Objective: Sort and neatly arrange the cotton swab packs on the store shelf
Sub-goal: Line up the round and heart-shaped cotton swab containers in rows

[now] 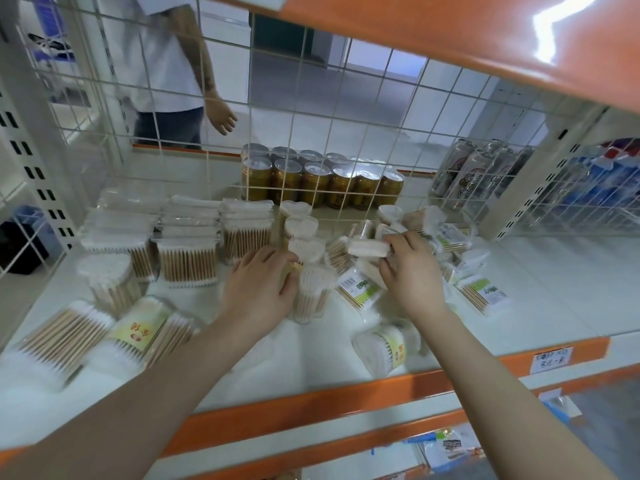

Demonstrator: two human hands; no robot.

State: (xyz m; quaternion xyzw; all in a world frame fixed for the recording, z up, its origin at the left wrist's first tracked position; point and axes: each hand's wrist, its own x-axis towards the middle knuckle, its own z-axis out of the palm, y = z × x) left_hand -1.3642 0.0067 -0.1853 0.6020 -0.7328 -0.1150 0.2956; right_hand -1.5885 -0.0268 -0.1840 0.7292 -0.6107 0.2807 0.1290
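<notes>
At the far left a grey slotted steel upright (33, 157) bounds the white shelf board (540, 306), whose orange front lip (311, 407) runs across the near edge. Two flat clear packs of wooden-stick cotton swabs (86, 337) lie tilted at the front left corner, the outer one blurred and reaching the lip. Behind them a round clear tub of swabs (109, 280) stands upright, and behind that, rows of rectangular upright swab packs (187, 237) stand tight together, reaching back to the white wire grid panel (311, 133). Bare board lies open along the front middle.

The left hand (259, 289) reaches in palm down, fingers curled against a heart-shaped clear tub of swabs (311, 296) at the near end of a column of like tubs; whether it grips or only touches cannot be told. The right hand (412, 271) is closed, thumb and fingertips pinching a small white-topped swab pack (369, 248) lifted over a loose pile of green-labelled flat swab packs (481, 292), blurred and overlapping. A fallen clear tub (384, 344) lies near the lip. Wide empty board opens at the right.

Beyond the grid stand gold drink cans (322, 181) and a person in a white shirt (162, 57), cut off above.
</notes>
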